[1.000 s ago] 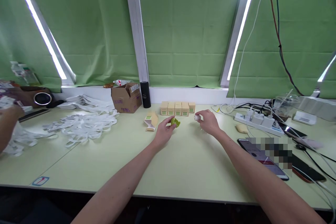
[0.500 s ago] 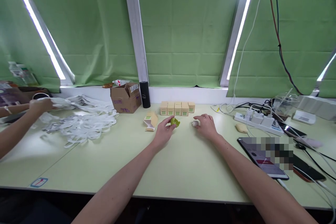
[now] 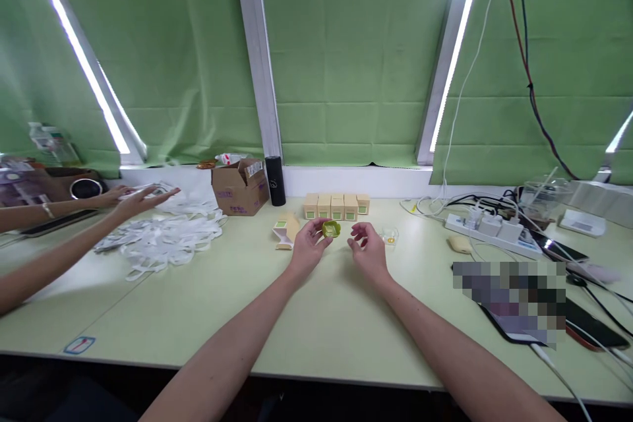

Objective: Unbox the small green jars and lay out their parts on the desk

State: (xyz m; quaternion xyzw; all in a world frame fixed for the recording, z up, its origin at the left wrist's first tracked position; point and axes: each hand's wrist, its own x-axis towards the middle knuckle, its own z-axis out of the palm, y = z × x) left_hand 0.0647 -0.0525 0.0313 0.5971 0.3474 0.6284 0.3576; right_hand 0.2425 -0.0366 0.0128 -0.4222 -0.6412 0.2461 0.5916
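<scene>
I have a small green cup (image 3: 331, 229) up in front of me, near the middle of the scene. It is round and yellow-green, with a wavy rim, a bit like a flower. The inside looks paler than the rim, but it is too small for me to tell what is in there.

My left hand (image 3: 307, 244) has hold of the cup. My thumb is on the near side and my fingers go round the left side, closed just enough to grip it.

My right hand (image 3: 370, 252) is just to the right of the cup, and it does not touch it. My fingers are bent and about half closed, with the tips turned to the cup. I can't tell if something tiny is between them.

Just right of that hand, a little clear dish (image 3: 390, 236) sits on the tabletop (image 3: 341, 323). It has a small yellow-orange spot in it.

Left of my left hand lies a small tan box (image 3: 285, 232) with its near end open. On the far side, more little tan boxes (image 3: 337, 204) stand side by side, with green marks on their fronts.

Far to the left, another person's hands reach over a pile of white straps (image 3: 168, 237).
</scene>
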